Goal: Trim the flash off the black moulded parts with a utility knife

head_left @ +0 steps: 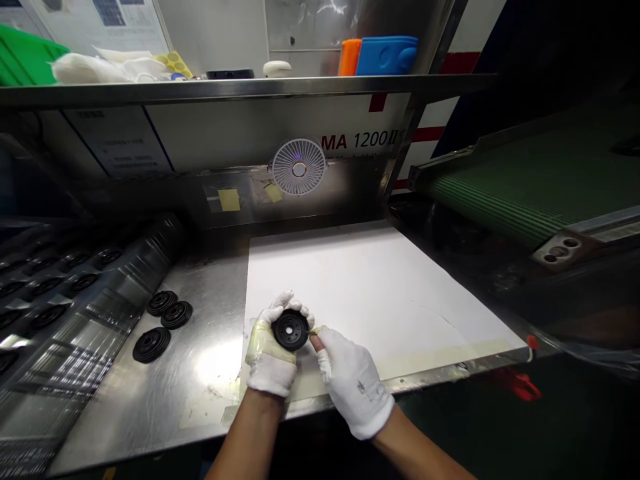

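Note:
My left hand (270,357), in a white glove with tape around it, is closed around a round black disc part (291,329) with a hole in its middle. It holds the part just above the near edge of a white sheet (380,293). My right hand (353,380), also in a white glove, pinches at the disc's right rim with thumb and forefinger. Three more black discs (163,321) lie on the steel table (200,373) to the left.
A tray of several black discs (45,293) under clear film stands at the left. A small white fan (299,167) hangs on the back wall. A green conveyor belt (525,187) runs at the right. A shelf (240,88) above carries cloths and blue and orange items.

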`<state>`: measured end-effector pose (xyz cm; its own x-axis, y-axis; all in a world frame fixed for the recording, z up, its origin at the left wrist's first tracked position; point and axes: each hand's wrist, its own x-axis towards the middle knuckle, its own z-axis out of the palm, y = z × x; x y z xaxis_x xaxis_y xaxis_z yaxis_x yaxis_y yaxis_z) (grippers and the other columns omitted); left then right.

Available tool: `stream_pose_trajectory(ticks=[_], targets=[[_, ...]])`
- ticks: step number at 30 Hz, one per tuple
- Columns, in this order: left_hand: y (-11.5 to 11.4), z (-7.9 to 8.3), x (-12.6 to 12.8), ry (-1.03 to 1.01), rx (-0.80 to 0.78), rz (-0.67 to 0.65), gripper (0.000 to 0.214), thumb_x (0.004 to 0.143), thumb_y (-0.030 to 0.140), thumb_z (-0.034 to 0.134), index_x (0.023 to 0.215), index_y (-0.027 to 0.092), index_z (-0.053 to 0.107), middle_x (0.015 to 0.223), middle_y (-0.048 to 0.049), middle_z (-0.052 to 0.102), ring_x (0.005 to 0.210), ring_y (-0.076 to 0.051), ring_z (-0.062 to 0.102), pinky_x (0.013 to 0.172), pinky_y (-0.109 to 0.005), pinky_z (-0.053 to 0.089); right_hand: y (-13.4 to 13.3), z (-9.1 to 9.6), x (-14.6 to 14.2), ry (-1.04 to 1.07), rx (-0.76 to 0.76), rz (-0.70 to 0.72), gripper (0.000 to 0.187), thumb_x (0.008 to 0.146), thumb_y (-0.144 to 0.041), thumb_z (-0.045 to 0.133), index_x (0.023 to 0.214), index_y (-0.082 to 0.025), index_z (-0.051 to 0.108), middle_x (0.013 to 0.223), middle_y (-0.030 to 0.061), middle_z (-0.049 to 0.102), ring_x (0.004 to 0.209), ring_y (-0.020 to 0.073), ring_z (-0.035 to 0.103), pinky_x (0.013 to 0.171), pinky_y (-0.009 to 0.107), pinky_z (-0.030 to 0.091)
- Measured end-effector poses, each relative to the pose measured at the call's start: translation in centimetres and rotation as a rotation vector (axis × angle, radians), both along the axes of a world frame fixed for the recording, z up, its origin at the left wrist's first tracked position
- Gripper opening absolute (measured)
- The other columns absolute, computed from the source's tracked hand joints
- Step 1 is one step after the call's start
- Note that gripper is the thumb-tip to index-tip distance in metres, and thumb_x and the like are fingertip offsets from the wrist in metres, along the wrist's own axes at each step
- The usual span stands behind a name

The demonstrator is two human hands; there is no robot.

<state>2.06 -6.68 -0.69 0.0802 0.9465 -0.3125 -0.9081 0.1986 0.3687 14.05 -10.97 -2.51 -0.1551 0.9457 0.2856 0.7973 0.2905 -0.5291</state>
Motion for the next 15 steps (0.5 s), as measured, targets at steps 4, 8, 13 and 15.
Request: stream_pose_trajectory(ticks=[4,8,13,15], targets=[[0.8,-0.2,0.8,-0.042,-0.066,0.079,0.003,0.072,0.011,0.057,0.074,0.014,0.059,0.062,-0.0017,0.055,0.061,-0.013,0.056,0.063,-0.03,0.05,-0.4,0.1,-0.6,-0.018,0.014,-0.01,0.027,0.094,-0.029,0.033,0.078,-0.021,0.053,0.069,-0.0005,0.059,0.058,0.0142,0.052,0.053,0.027,0.027],[0.9,-0.1,1.1,-0.027,-0.068,0.158,0.006,0.073,0.011,0.058,0.076,0.017,0.058,0.063,0.0015,0.056,0.062,-0.01,0.056,0.071,-0.03,0.051,-0.9,0.5,-1.4,-0.009,-0.015,0.014,0.022,0.091,-0.024,0.037,0.077,-0.021,0.053,0.067,-0.0009,0.059,0.057,0.0143,0.053,0.052,0.026,0.027],[0.1,0.1,0.2,0.089,-0.033,-0.008,0.027,0.071,0.015,0.053,0.097,0.014,0.06,0.084,-0.0105,0.063,0.082,-0.025,0.061,0.072,-0.045,0.051,-0.6,0.5,-0.9,0.003,-0.012,0.033,0.021,0.092,-0.024,0.037,0.08,-0.022,0.053,0.071,-0.0011,0.06,0.06,0.0146,0.054,0.054,0.026,0.029],[0.0,0.3,0.0,0.094,-0.017,-0.04,0.028,0.07,0.016,0.052,0.096,0.012,0.06,0.077,-0.0096,0.062,0.075,-0.023,0.061,0.068,-0.042,0.051,-0.3,0.3,-0.4,0.006,0.008,0.029,0.021,0.093,-0.025,0.036,0.082,-0.022,0.054,0.072,-0.0013,0.06,0.061,0.0144,0.054,0.055,0.027,0.029]])
